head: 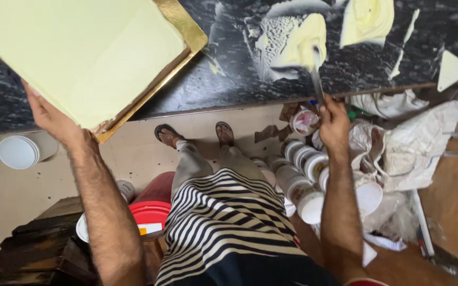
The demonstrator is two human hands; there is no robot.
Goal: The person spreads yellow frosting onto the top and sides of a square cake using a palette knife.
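Head view, looking straight down. Left hand under the near corner of a gold board carrying a square cake iced in pale yellow cream. The fingers are hidden beneath the board, so I cannot tell how the grip is set. The board overhangs the near edge of the black marbled tabletop, tilted in frame.

Right hand — grip closed around the handle of a palette knife. The blade reaches up onto the tabletop and its tip is in a mound of cream. A second cream mound lies farther right, with thin smears beside it and a triangular cream piece near the right edge.

Below the tabletop: sandalled feet on a light floor, striped garment. Stacked white tubs just beside the right forearm, white sacks to their right. A white tub sits by the left forearm — a red lid lower down, next to dark wooden planks.
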